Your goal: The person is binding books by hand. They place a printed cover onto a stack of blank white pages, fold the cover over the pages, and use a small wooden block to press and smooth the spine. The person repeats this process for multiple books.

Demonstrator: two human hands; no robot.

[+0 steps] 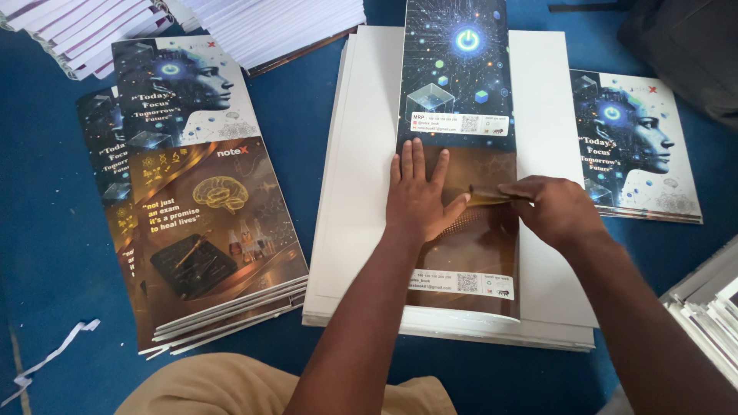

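Head view. The folded glossy cover sheet (pixel 458 154) is laid on a stack of white boards (pixel 361 192) over blue flooring (pixel 46 253); its far edge is cut off. It is pressed flat by the left hand (pixel 419 196), fingers spread. A small gold tool (pixel 486 197), mostly hidden, is pinched in the right hand (pixel 557 211). Finished notebooks (pixel 207 223) are stacked at left.

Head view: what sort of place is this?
Probably a notebook bindery or print-finishing workshop, working on the floor: stacks of white paper blocks, piles of printed covers, and both hands pressing a glossy cover sheet.
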